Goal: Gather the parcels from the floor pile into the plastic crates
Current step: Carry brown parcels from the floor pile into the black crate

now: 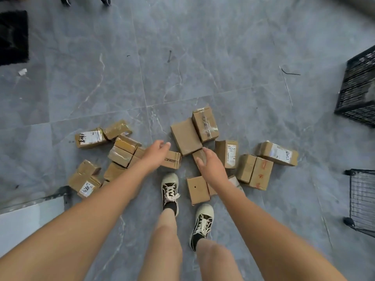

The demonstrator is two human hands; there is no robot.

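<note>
Several brown cardboard parcels lie scattered on the grey tiled floor in front of my feet. My left hand [155,153] reaches down with relaxed fingers over a small parcel with a printed mark [172,160], holding nothing. My right hand [211,166] hovers with spread fingers just over a small plain parcel [198,155], next to a larger flat parcel [185,136]. I cannot tell whether either hand touches its parcel. A black plastic crate [358,88] stands at the right edge. A second black crate [363,199] stands nearer me on the right.
A left cluster of taped parcels [121,151] and a right cluster with labelled parcels [277,153] flank my shoes [170,189]. A black mat [13,36] lies far left. A white panel [26,222] sits at the lower left. Bare floor stretches behind the pile.
</note>
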